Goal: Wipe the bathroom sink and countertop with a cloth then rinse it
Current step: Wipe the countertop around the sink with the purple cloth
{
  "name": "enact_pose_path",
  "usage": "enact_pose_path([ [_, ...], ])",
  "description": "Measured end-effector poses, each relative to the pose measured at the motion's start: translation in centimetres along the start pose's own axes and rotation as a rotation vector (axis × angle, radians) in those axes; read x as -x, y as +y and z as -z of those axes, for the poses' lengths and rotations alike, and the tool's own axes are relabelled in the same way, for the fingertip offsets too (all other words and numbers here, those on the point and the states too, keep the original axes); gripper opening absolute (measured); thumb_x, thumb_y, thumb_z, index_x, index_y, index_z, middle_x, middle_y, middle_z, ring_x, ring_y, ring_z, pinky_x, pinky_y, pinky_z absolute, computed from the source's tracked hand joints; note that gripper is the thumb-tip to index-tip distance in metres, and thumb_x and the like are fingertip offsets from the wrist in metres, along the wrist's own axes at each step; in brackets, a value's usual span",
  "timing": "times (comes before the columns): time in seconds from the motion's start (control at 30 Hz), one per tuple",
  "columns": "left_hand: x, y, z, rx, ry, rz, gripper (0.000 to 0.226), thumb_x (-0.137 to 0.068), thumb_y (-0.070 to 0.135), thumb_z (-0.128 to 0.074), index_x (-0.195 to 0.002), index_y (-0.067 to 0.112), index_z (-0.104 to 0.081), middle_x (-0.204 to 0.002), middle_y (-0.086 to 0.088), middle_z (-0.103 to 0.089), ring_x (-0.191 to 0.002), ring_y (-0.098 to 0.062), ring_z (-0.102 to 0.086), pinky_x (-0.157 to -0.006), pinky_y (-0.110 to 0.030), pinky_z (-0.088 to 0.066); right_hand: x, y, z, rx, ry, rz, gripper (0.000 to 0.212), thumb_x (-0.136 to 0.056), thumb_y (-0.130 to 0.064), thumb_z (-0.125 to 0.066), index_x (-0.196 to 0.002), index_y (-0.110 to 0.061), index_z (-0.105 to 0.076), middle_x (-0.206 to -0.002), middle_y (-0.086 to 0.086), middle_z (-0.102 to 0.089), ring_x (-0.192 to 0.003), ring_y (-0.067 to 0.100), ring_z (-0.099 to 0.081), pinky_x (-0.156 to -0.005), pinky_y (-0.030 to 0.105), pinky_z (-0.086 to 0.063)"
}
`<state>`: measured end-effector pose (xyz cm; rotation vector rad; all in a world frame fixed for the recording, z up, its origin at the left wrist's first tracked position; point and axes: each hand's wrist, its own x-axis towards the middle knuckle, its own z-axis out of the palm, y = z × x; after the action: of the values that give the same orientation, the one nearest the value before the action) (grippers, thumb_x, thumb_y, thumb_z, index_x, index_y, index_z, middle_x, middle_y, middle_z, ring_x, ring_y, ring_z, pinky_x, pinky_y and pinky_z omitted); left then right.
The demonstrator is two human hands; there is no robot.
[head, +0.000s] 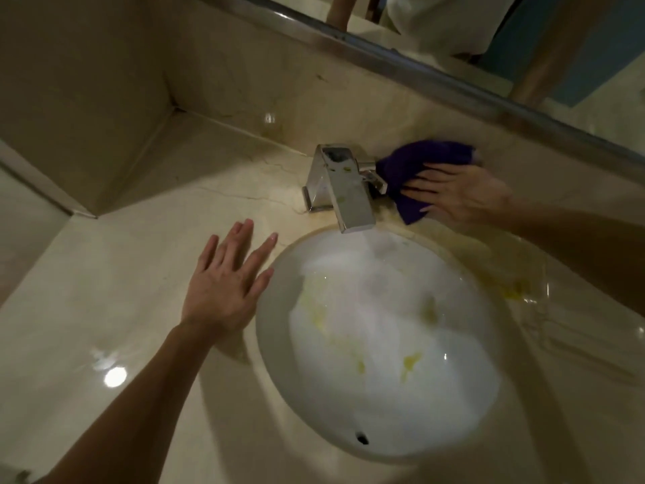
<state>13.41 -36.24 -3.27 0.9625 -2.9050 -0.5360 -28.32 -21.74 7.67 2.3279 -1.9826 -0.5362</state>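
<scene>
The right hand presses a crumpled dark purple cloth flat against the glossy beige marble bench. Its fingers are straight and spread a little over the fabric, pressing it rather than gripping it. The cloth lies under and just beyond those fingertips, bunched against the side handle of the square chrome faucet, in the strip between the faucet and the backsplash.

The likeliest slip, as I judge it, is a knock: a sweep toward the faucet could catch the handle and alter the flow, since water appears to be running from the spout into the round white ceramic sink. The fabric could also snag on the handle's corner and drag out from under flat fingers that have no hold on it. Yellowish smears inside the basin and a yellow patch with a puddle on the bench below the right forearm have not been wiped. Passing a loaded cloth over them could spread them, so rinsing will matter.

The right arm reaches in from the right edge, wrist low, palm down. The left hand hovers or rests, I cannot tell which, palm down on the bench at the sink's left rim. Its fingers are straight, fanned wide and holding nothing, and the forearm runs back toward the lower left.
</scene>
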Motion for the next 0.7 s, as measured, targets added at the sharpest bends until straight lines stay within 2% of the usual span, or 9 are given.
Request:
enact_pose_path([
  [0.1,0.2,0.0,-0.2,-0.001,-0.011,0.007,0.055,-0.104,0.060,-0.009,-0.155,0.052,0.009,-0.170,0.002,0.015,-0.155,-0.011,0.020,-0.128,-0.047,0.003,1.6,-2.2,-2.0,0.063,0.017,-0.215,0.051,-0.106,-0.042,-0.031,-0.137,-0.016,-0.061,-0.131,0.005,-0.067,-0.124,0.028,-0.055,-0.117,0.037,-0.024],
  [0.17,0.3,0.0,-0.1,0.000,-0.010,0.010,0.055,-0.104,0.059,-0.009,-0.156,0.051,0.008,-0.170,0.002,0.015,-0.155,-0.011,0.020,-0.128,-0.047,0.003,4.2,-5.6,-5.1,-0.088,0.071,-0.461,0.058,-0.108,-0.049,-0.022,-0.130,-0.019,-0.066,-0.118,0.005,-0.074,-0.110,0.029,-0.063,-0.111,0.044,-0.034],
  [0.23,0.3,0.2,0.0,0.005,-0.009,0.015,0.056,-0.103,0.060,-0.008,-0.156,0.051,0.007,-0.170,0.002,0.014,-0.155,-0.011,0.020,-0.128,-0.047,0.003,4.3,-8.6,-6.9,-0.325,0.159,-0.745,0.065,-0.106,-0.057,-0.015,-0.137,-0.024,-0.060,-0.126,0.004,-0.070,-0.111,0.029,-0.060,-0.109,0.048,-0.035],
  [0.3,0.3,0.3,0.2,0.014,-0.001,0.020,0.056,-0.103,0.060,-0.008,-0.157,0.050,0.005,-0.170,0.002,0.011,-0.155,-0.011,0.018,-0.128,-0.047,0.002,2.0,-10.0,-7.1,-0.424,0.205,-0.903,0.054,-0.105,-0.052,-0.021,-0.147,-0.033,-0.048,-0.147,-0.002,-0.056,-0.117,0.027,-0.055,-0.109,0.046,-0.032],
  [0.37,0.4,0.4,0.3,0.005,-0.004,0.029,0.057,-0.102,0.061,-0.006,-0.157,0.051,0.003,-0.170,0.003,0.010,-0.155,-0.011,0.017,-0.128,-0.047,0.001,-0.8,-11.1,-6.1,-0.440,0.244,-0.829,0.051,-0.105,-0.050,-0.024,-0.147,-0.035,-0.048,-0.154,-0.006,-0.048,-0.116,0.028,-0.057,-0.107,0.044,-0.031],
  [0.47,0.4,0.5,0.4,-0.002,0.004,0.039,0.056,-0.102,0.059,-0.009,-0.156,0.052,0.001,-0.171,0.003,0.007,-0.156,-0.010,0.015,-0.128,-0.044,0.003,-4.3,-11.4,-4.9,-0.370,0.231,-0.424,0.057,-0.106,-0.052,-0.018,-0.142,-0.028,-0.055,-0.152,-0.001,-0.051,-0.126,0.030,-0.054,-0.112,0.046,-0.030],
  [0.53,0.4,0.5,0.5,-0.002,-0.006,0.041,0.056,-0.102,0.059,-0.010,-0.156,0.052,0.002,-0.170,0.003,0.008,-0.156,-0.010,0.015,-0.128,-0.043,0.004,-5.8,-10.1,-4.6,-0.270,0.177,-0.211,0.055,-0.105,-0.051,-0.019,-0.145,-0.029,-0.050,-0.154,0.001,-0.047,-0.135,0.028,-0.046,-0.117,0.049,-0.029],
  [0.6,0.3,0.5,0.6,-0.016,-0.020,0.040,0.056,-0.101,0.060,-0.009,-0.156,0.053,0.002,-0.171,0.004,0.008,-0.156,-0.010,0.015,-0.128,-0.043,0.002,-5.4,-8.3,-4.9,-0.226,0.156,-0.171,0.051,-0.105,-0.053,-0.025,-0.150,-0.034,-0.039,-0.152,-0.002,-0.047,-0.133,0.025,-0.045,-0.113,0.048,-0.033],
  [0.7,0.4,0.6,0.8,-0.009,-0.026,0.046,0.057,-0.100,0.061,-0.008,-0.156,0.054,0.001,-0.171,0.004,0.006,-0.156,-0.009,0.013,-0.128,-0.044,0.002,-2.2,-7.5,-6.2,-0.171,0.174,-0.279,0.051,-0.106,-0.053,-0.031,-0.155,-0.039,-0.028,-0.148,-0.006,-0.048,-0.133,0.019,-0.044,-0.109,0.042,-0.035],
])
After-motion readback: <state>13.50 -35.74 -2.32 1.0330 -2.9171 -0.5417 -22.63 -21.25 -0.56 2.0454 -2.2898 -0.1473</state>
